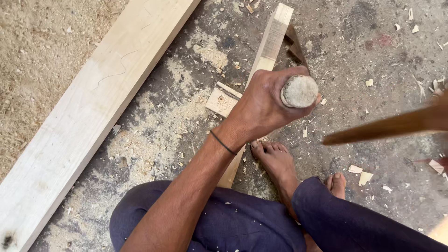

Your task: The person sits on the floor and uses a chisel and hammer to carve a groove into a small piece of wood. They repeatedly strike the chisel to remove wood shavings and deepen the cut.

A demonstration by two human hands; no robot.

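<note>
My left hand (261, 105) is closed around a chisel whose worn, rounded wooden handle top (299, 91) sticks out of my fist. The hand sits over a narrow wooden strip (273, 39) that runs from the top centre down toward my lap. The chisel's blade is hidden under the hand. My right hand (441, 114) is blurred and barely inside the right edge, holding a brown wooden handle (378, 129) that points left toward the chisel. A thin dark band circles my left wrist. My bare foot (276, 162) rests beside the strip.
A wide pale plank (93, 98) lies diagonally on the left. A small wooden offcut (223, 100) sits next to the strip. A dark angled tool (296, 44) lies behind the strip. Sawdust and wood chips (361, 175) cover the concrete floor.
</note>
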